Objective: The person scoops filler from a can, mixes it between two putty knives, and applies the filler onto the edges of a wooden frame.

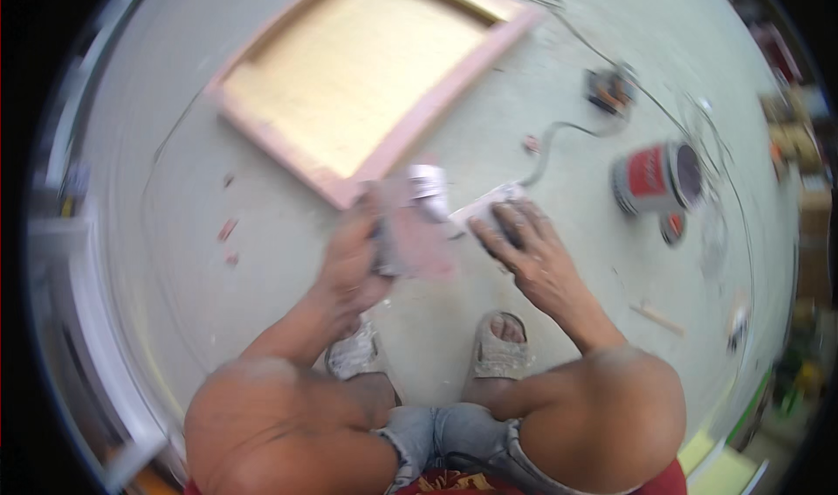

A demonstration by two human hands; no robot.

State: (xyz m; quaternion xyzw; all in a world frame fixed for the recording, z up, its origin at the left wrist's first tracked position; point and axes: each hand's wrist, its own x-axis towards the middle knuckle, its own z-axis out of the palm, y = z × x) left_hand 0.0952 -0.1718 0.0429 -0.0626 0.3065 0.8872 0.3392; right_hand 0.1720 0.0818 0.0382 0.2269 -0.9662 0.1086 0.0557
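Observation:
My left hand (353, 255) is closed round a greyish, pink-dusted flat piece (417, 242), smeared by motion, so its kind is unclear. A white curled piece (428, 189) shows just beyond it, perhaps part of the same thing. To the right, my right hand (532, 255) has its fingers bent over a pale flat piece (493, 202), mostly hidden under them; dark dust marks the fingers. Ahead of both hands lies a wooden panel (349, 67) with a raised pink-coated frame and a yellowish inner face. Its near corner comes close to my left hand.
A paint bucket (650, 179) with a red label stands at the right, a small red-topped can (672, 228) beside it. Cables cross the floor near a dark power tool or socket block (608, 89). A wooden stick (657, 319) and reddish scraps (227, 230) lie about.

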